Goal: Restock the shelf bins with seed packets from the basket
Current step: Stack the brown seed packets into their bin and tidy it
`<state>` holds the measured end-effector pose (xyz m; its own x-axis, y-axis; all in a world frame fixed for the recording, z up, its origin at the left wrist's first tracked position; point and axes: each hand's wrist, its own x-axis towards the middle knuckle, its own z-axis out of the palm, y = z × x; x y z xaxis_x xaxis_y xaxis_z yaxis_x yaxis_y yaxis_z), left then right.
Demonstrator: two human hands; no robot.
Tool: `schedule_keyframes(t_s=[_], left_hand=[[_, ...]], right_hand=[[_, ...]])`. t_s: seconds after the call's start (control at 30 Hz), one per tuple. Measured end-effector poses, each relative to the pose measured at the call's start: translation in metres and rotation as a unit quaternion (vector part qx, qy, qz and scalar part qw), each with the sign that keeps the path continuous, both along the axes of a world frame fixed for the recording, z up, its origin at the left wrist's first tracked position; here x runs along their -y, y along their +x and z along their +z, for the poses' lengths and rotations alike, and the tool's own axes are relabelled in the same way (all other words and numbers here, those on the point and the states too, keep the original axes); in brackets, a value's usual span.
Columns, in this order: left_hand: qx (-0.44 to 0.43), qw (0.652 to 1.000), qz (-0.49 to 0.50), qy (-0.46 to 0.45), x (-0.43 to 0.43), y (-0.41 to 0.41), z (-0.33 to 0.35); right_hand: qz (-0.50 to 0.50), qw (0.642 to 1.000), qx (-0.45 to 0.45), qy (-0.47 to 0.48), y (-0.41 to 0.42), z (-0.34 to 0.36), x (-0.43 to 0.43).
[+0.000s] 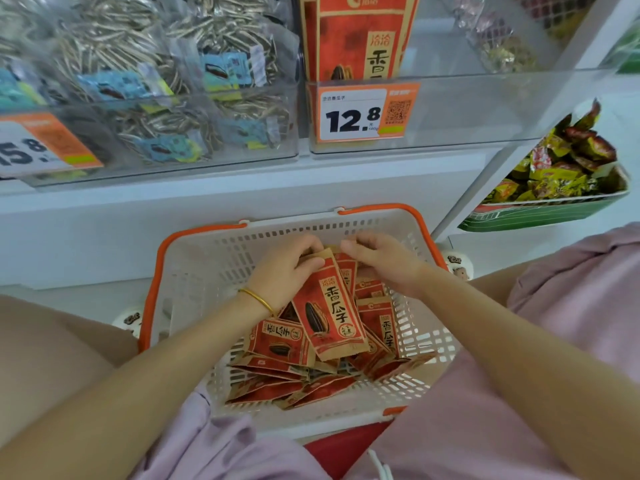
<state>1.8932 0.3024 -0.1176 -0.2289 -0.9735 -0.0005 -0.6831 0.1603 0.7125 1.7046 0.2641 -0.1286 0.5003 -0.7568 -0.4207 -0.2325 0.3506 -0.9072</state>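
Gathering stage: left hand (284, 271) grips 1 red seed packet (327, 306) tilted above the pile (277, 344) in the basket (204, 261), right hand (384, 261) pinches other packets (347, 271) behind it; next likely needs a bunched lift into the 12.8 bin (485, 112).

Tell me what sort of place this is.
Probably a grocery shop aisle: a price tag on a clear shelf bin, bagged sunflower seeds, and a shopping basket of red seed packets.

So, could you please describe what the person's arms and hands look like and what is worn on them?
Both forearms are bare, with no sleeves or gloves in view. The left hand has a thin gold bangle round its wrist. The right hand and its wrist wear nothing that shows.
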Motion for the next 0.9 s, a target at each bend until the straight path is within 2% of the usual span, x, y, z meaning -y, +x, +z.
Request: schedule_keyframes(t_s=[0.2,0.4,0.47,0.53,0.63,0.7,0.8,0.9], left_hand=[[-0.046,0.997,0.035,-0.047,0.008,-0.001,0.034],[-0.042,0.992,0.040,-0.110,0.018,-0.008,0.080],[-0.044,0.990,0.015,-0.132,0.025,-0.016,0.108],[-0.010,0.977,0.005,-0.211,0.029,-0.024,0.140],[0.080,0.926,0.020,-0.368,0.042,-0.031,0.189],[0.135,0.902,0.024,-0.409,0.059,-0.031,0.211],[0.187,0.908,0.021,-0.375,0.090,-0.033,0.228],[0.254,0.928,0.013,-0.272,0.124,-0.036,0.234]], right_hand=[[0.119,0.992,-0.041,-0.007,-0.004,0.015,-0.014],[0.021,0.997,-0.044,-0.051,-0.005,0.047,-0.022],[-0.006,1.000,-0.001,-0.030,-0.015,0.068,-0.020],[-0.051,0.997,0.065,-0.004,-0.029,0.094,-0.019],[-0.137,0.975,0.173,-0.003,-0.054,0.140,-0.011],[-0.179,0.961,0.209,-0.015,-0.071,0.169,0.004],[-0.199,0.965,0.156,-0.064,-0.086,0.203,0.048],[-0.191,0.968,0.096,-0.128,-0.082,0.221,0.105]])
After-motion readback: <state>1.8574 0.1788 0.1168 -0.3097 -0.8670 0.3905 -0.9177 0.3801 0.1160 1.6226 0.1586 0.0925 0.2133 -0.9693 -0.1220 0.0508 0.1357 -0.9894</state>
